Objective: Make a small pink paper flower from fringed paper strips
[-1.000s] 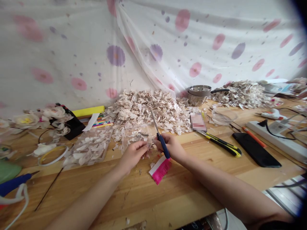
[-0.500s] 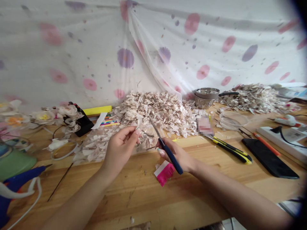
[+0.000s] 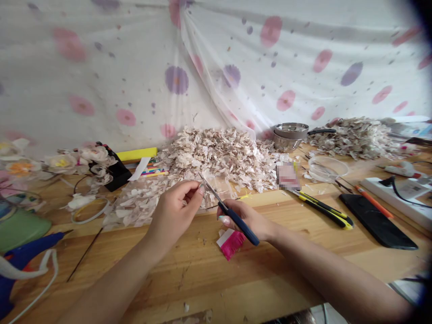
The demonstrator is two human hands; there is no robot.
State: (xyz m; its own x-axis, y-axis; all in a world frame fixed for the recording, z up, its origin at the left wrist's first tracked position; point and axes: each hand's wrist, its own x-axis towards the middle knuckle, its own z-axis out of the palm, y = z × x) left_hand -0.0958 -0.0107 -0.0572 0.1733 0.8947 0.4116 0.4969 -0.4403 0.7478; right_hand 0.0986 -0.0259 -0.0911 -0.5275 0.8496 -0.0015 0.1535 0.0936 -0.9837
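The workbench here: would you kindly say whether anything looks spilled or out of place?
Yes: small pale scraps lie strewn on the wooden workbench, away from the big heap, beside the pink fringed strip.

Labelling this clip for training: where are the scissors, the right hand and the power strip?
scissors (image 3: 240, 228), head view, blue handle
right hand (image 3: 251, 220), head view, back of the hand
power strip (image 3: 413, 210), head view, white casing
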